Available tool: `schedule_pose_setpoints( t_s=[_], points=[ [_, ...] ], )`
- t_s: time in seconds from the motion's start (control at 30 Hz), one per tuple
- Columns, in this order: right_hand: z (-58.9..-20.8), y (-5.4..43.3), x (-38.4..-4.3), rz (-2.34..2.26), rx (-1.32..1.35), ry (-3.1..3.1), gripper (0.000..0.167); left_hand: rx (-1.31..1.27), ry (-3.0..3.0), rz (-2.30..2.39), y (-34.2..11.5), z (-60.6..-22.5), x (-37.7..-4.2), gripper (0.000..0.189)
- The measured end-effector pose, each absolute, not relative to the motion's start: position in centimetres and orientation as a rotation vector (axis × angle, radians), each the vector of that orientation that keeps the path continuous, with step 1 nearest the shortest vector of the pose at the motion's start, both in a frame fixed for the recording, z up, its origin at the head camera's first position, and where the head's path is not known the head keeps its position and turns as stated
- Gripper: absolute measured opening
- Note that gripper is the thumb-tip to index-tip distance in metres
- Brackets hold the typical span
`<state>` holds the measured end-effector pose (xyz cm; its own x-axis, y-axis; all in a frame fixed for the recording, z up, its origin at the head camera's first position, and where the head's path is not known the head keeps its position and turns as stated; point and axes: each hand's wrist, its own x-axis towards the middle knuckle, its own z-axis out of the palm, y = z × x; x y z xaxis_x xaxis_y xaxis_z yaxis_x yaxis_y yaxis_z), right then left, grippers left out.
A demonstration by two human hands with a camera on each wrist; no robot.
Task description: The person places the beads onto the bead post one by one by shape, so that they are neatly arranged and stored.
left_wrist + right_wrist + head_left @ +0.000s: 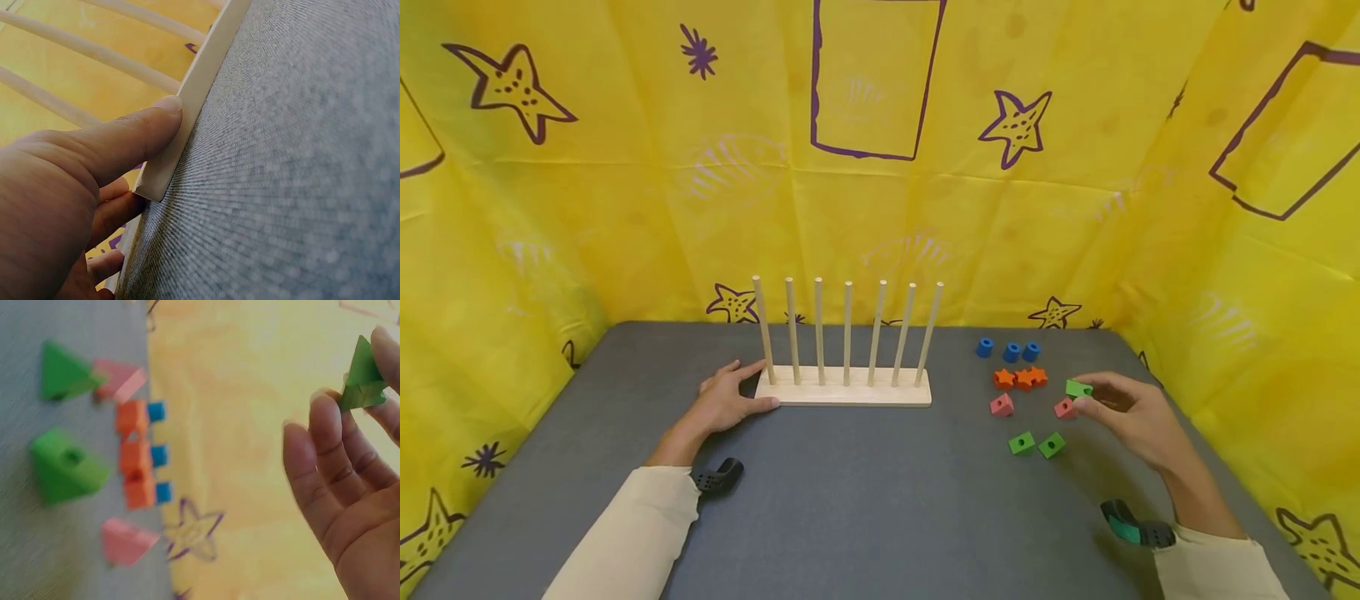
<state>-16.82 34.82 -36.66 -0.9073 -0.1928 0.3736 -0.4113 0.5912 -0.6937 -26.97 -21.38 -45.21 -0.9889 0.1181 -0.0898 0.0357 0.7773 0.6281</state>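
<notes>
At its left end, my left hand point(724, 400) grips the base of a light wooden peg rack point(842, 397). The thumb point(140, 134) lies along the front face in the left wrist view, with other fingers at the end. Several bare upright pegs stand in a row on the rack. My right hand point(1138, 417) pinches a green triangular block point(362, 378) between thumb and fingertips, raised over the right side of the table. Under it in the head view shows a pink triangular block point(1064, 408). Two green triangular blocks point(1022, 443) lie nearer me, each with a hole.
Behind them on the grey table point(880, 517) lie another pink block point(1002, 406), three orange star-shaped pieces point(1023, 380) and three blue cylinders point(1012, 352). Yellow patterned cloth point(880, 217) hangs along the back and both sides.
</notes>
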Motion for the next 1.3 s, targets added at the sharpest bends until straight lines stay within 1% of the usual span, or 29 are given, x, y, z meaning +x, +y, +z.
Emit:
schedule_pose_setpoints(
  t_s=[0.2, 0.33, 0.47, 0.67, 1.0, 1.3],
  points=[
    [-33.8, 32.5, -17.5, 1.214, 0.68, -2.53, 0.034, 0.134, 2.849, 0.998, -21.6, -45.2, -26.9, 0.093],
    [-32.2, 31.0, -17.4, 1.22, 0.64, -2.538, 0.037, 0.152, 2.857, 1.0, -21.4, -45.2, -26.9, 0.092],
    [-30.8, 29.4, -17.5, 1.278, 0.576, -2.515, 0.033, 0.168, 2.871, 1.0, -21.3, -45.2, -27.0, 0.091],
    [-29.0, 26.5, -18.3, 1.34, 0.608, -2.423, 0.029, 0.181, 2.887, 0.994, -21.3, -45.4, -26.9, 0.09],
    [-25.4, 19.4, -20.0, 1.437, 0.646, -2.422, 0.035, 0.164, 2.88, 1.012, -21.2, -45.4, -26.6, 0.09],
    [-23.6, 12.7, -22.1, 1.467, 0.775, -2.341, 0.032, 0.167, 2.878, 1.016, -21.3, -45.4, -26.6, 0.09]
  ],
)
